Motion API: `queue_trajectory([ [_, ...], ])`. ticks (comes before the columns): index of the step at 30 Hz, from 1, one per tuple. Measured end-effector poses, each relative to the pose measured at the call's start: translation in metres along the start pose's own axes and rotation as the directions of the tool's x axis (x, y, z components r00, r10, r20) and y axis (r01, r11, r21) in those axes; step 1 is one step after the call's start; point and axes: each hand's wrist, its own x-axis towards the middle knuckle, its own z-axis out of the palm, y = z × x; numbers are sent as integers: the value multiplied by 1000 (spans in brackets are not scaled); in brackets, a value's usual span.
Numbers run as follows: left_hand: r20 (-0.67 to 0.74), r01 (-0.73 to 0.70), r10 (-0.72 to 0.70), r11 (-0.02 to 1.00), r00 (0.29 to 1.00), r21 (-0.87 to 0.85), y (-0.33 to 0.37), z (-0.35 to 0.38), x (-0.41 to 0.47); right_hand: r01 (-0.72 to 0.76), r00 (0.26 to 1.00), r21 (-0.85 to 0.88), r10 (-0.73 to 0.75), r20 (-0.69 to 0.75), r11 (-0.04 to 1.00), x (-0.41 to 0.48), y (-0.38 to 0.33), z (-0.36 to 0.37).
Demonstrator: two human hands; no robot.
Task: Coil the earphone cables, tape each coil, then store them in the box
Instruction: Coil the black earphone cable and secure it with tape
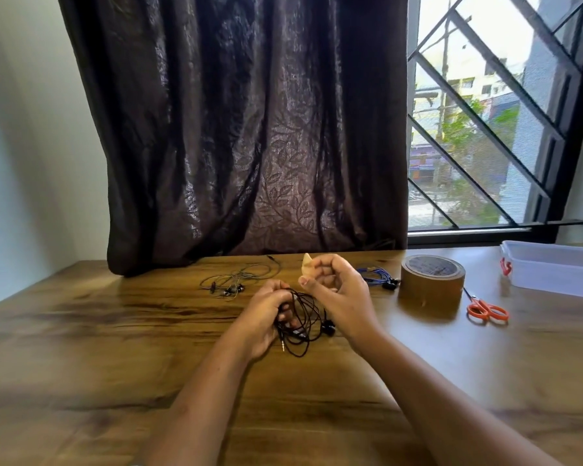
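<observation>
My left hand (266, 317) grips a coil of black earphone cable (303, 322) just above the wooden table (115, 331); its jack and one earbud hang out of the loops. My right hand (334, 287), raised beside the coil, pinches a short piece of brown tape (306, 264) between thumb and fingers. A loose grey earphone (236, 280) lies behind my left hand. A blue earphone (377, 277) lies behind my right hand, partly hidden by it. The clear plastic box (552, 267) stands at the far right.
A wide roll of brown tape (431, 284) stands right of my hands. Orange-handled scissors (487, 311) lie between the roll and the box. A dark curtain (249, 129) hangs onto the table's back edge, with a barred window (485, 112) to its right.
</observation>
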Motion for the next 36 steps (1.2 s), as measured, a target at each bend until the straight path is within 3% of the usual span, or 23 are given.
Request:
queue_trajectory([
  [4, 15, -23, 23, 1000, 1000, 10, 1, 5, -3, -59, 994, -82, 66, 86, 995, -2, 7, 0],
  [8, -16, -38, 38, 999, 999, 20, 3, 6, -3, -191, 965, -1, 188, 184, 982, -1, 13, -3],
  [10, -21, -32, 33, 999, 999, 41, 2, 6, -4, -194, 956, -72, 205, 210, 978, -2, 16, -1],
  [16, -72, -23, 30, 994, 997, 102, 0, 3, -2, -153, 982, -204, 172, 78, 967, -1, 14, -2],
  [25, 115, 0, 39, 945, 993, -327, 10, -6, -5, -215, 975, -263, 224, 4, 941, 1, 15, -15],
  [29, 125, 0, 44, 944, 991, -330, 8, -6, -4, -219, 972, -337, 235, 6, 916, 4, 20, -15],
  [36, 18, -105, 119, 930, 993, -352, 5, 0, -1, -200, 971, -371, 234, 48, 907, 3, 28, -7],
])
